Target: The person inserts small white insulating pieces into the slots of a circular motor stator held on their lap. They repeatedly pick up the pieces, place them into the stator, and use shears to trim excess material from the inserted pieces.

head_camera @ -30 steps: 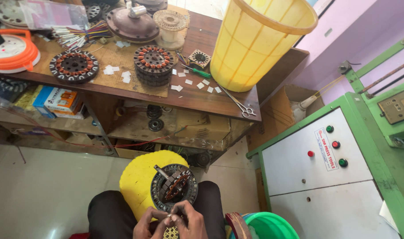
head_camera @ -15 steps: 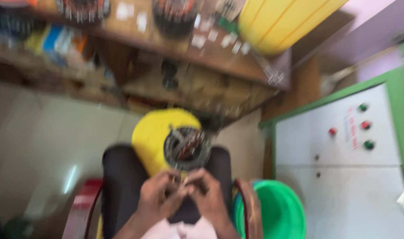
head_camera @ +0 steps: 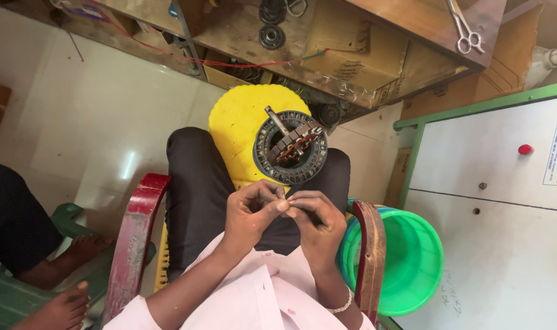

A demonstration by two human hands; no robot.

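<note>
Small part pinched between both hands above the lap, bottom centre of the frame.

The part is too small to be identified; it is gripped by the fingertips of the left hand and the right hand, which touch. Just above them, a round motor stator is propped on a yellow stool. A green bucket is seen at the lower right, scissors on the counter at the upper right.

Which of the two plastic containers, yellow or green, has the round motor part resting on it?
The yellow stool-like container in front of the knees carries it; the green bucket stands open at the side.
</note>
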